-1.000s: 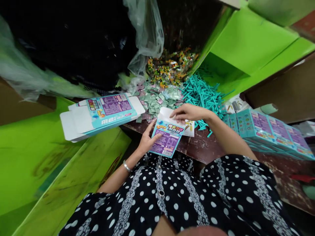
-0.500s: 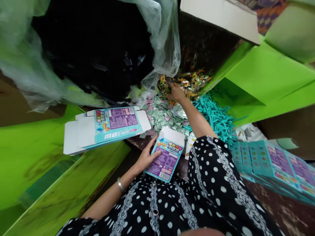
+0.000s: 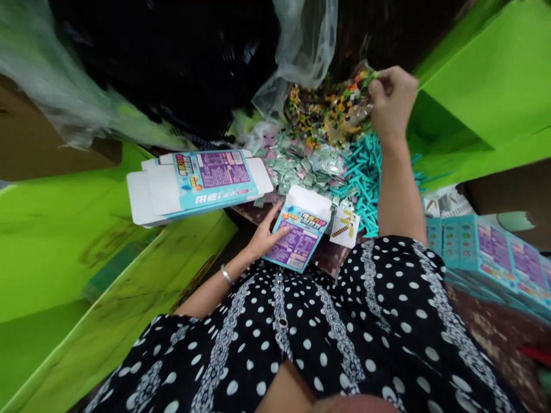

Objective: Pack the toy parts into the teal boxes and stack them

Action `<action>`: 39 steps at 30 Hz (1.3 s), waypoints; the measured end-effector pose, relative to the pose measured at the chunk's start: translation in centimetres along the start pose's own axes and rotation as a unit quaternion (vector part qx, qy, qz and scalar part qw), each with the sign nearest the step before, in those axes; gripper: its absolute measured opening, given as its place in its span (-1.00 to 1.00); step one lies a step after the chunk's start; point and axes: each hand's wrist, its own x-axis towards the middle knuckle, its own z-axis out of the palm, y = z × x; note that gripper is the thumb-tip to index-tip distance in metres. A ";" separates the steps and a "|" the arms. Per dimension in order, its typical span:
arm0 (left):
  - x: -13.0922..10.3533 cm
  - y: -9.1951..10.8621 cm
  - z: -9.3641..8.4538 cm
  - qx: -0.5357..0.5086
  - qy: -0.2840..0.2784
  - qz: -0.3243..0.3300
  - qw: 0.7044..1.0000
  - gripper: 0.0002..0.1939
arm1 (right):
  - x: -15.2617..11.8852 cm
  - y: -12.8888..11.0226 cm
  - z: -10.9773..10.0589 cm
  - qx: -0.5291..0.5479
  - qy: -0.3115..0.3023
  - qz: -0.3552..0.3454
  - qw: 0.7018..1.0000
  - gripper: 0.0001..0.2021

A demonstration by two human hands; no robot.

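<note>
My left hand [image 3: 262, 240] is closed around the side of a blue and purple carton [image 3: 298, 238], held close to my body with its white top flap raised. Farther away, my right hand [image 3: 394, 104] pinches the edge of a clear packet of orange, green and black pieces [image 3: 358, 86], at the right end of a heap of similar packets [image 3: 321, 117]. Between the hands lies a pile of small pale green and pink sachets [image 3: 297, 169]. Turquoise sticks [image 3: 365, 180] are heaped under my right forearm. A white card with a printed pickaxe [image 3: 345, 226] lies beside the carton.
Unfilled-looking flat cartons [image 3: 210, 178] lie stacked at the left. A large plastic-lined container with black contents [image 3: 172, 69] stands behind them. Bright green panels [image 3: 482, 109] flank both sides. Rows of turquoise cartons [image 3: 495, 246] stand at the right.
My right hand has moved right and away from within the colourful packets, now pinching one at its edge. The left hand still holds the carton. The view has shifted, uncovering the white card.
</note>
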 end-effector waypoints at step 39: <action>-6.0 3.3 3.8 -0.019 -0.137 0.061 0.989 -0.16 | -22.6 -0.7 -5.0 0.039 -0.494 -0.195 0.846 -0.81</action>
